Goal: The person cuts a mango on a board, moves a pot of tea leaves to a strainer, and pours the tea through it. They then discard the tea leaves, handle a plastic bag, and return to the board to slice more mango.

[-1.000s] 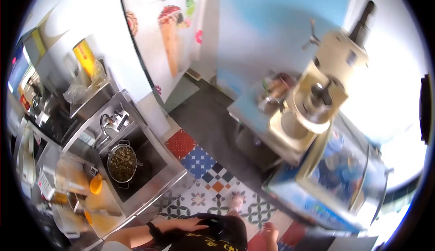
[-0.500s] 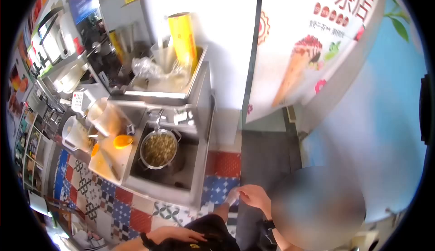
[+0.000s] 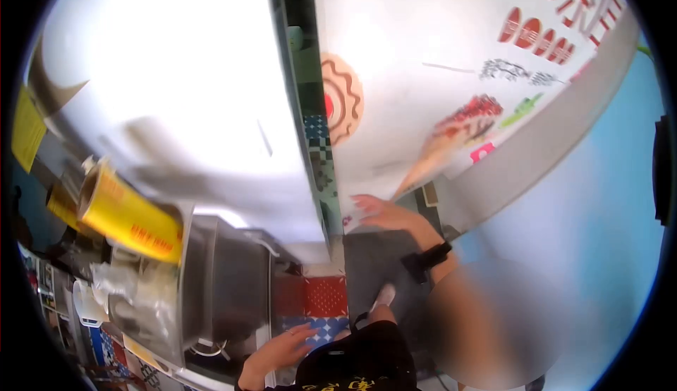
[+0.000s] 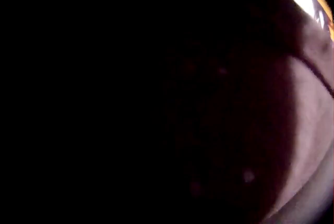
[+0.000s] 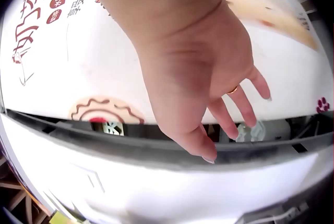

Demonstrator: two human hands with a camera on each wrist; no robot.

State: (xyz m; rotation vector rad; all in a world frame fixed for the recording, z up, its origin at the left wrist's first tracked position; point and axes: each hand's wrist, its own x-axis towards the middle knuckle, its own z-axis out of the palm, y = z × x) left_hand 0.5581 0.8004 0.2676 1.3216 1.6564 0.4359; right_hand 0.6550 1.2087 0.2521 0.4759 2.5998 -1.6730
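Note:
My right hand (image 3: 384,215) reaches forward to the lower edge of a white door panel (image 3: 395,24) printed with an ice cream cone. In the right wrist view its fingers (image 5: 242,106) are spread and fairly straight, overlapping the narrow gap (image 5: 135,130) beside the panel. A ring shows on one finger, and nothing is held. My left hand (image 3: 282,349) hangs low beside the dark clothing, fingers loosely extended, near the sink counter. The left wrist view is mostly dark, with only a strip of skin at the right.
A steel counter (image 3: 229,278) stands at the left, with a yellow roll (image 3: 130,215) and plastic bags (image 3: 141,289) beside it. A white wall (image 3: 176,74) borders the door gap. At the right is a light blue wall (image 3: 599,222). Patterned tiles (image 3: 324,296) and a dark mat (image 3: 374,264) cover the floor.
My view has swung from the blue wall and mixer, past the sink, to close before the printed panel. My right hand has risen to it. Beside the panel, a dark line has become a gap.

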